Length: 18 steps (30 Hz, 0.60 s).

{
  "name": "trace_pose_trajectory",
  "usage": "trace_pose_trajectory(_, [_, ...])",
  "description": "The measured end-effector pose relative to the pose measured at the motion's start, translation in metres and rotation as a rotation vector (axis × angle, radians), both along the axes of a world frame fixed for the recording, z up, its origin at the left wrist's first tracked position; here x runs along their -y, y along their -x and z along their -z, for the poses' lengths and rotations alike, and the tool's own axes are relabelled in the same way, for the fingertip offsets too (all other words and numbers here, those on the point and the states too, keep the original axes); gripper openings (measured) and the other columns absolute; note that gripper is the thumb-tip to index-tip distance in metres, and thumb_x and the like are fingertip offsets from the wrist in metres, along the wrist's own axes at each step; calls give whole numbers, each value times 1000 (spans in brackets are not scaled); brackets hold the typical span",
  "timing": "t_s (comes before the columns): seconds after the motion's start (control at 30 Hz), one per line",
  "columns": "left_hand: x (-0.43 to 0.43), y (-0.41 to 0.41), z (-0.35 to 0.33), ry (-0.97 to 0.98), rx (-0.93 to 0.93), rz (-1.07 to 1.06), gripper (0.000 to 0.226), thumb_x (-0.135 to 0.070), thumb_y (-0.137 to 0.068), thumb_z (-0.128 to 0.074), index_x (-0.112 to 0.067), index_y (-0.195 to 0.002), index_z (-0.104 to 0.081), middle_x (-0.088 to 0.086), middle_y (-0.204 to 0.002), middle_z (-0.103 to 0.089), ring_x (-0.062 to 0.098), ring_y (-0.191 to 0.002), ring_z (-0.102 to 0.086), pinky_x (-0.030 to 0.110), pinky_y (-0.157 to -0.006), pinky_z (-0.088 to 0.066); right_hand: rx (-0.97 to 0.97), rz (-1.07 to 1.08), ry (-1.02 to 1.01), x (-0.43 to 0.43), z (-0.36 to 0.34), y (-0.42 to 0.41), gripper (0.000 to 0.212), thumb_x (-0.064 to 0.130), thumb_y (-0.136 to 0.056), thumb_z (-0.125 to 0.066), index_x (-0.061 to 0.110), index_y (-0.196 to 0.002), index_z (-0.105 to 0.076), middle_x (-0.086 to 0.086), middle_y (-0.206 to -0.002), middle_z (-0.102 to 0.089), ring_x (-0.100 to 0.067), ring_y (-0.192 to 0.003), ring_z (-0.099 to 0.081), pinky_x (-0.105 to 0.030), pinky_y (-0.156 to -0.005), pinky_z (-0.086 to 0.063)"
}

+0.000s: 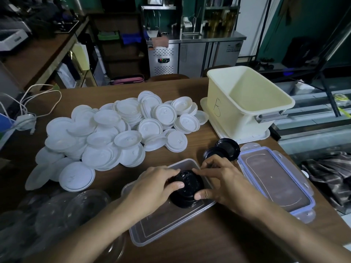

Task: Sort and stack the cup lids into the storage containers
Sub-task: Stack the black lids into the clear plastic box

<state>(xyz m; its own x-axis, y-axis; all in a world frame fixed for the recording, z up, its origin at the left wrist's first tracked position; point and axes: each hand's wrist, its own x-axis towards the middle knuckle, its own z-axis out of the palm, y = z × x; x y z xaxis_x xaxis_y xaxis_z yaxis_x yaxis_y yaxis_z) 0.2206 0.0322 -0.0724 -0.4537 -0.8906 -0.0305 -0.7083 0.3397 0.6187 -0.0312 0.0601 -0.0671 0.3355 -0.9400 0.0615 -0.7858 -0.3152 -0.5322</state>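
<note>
Now clasping black lid stack [188, 186] in clear container [167, 224] with left hand [152, 184], right hand [222, 179]; could topple if misnested.

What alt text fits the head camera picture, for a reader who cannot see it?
The left hand and right hand grip a stack of black lids in a clear container on a brown table. Behind lies a heap of white lids; at right, two loose black lids and a cream tub.
</note>
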Motion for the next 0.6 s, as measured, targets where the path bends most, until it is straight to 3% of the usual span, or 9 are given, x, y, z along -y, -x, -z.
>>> trace_pose_trajectory(0.1, [-1,0,-8,52,49,38,52,-51,-102,-58,-29,-148,-58,-10,-136,-66,10,-125,-60,34,-107,-47,82,-8,-14,0,-2,2,68,67,-71,-79,47,-134,-62,27,-116,-42,-4,-117,-50,-33,-100,-48])
trace_pose_trajectory(0.2, [-1,0,-16,61,44,78,55,-55,-100,-57,-28,-148,-58,-10,-124,-68,7,-113,-63,27,-97,-49,118,-27,-12,-3,-5,4,68,66,-73,-79,44,-135,-62,27,-117,-43,-3,-119,-51,-26,-102,-45])
trace_pose_trajectory(0.37, [3,0,-27,93,66,90,51,-66,-97,-48,-29,-124,-70,-12,-95,-67,5,-90,-62,33,-83,-52,163,-6,-34,-8,-13,8,65,64,-77,-78,39,-135,-63,24,-119,-51,-2,-118,-55,-12,-93,-40])
trace_pose_trajectory(0.5, [17,2,-39,107,30,84,29,-53,-98,-61,-33,-114,-74,-16,-92,-70,1,-83,-64,32,-76,-55,294,111,-16,-7,-20,21,49,55,-82,-78,35,-126,-70,15,-117,-63,-11,-103,-63,-15,-79,-46])
trace_pose_trajectory(0.6, [33,9,-51,89,7,168,23,-46,-100,-62,-35,-114,-76,-19,-95,-74,-3,-89,-66,28,-79,-57,246,200,8,-2,-18,37,37,50,-85,-76,36,-119,-72,19,-113,-65,-10,-96,-65,-15,-76,-47])
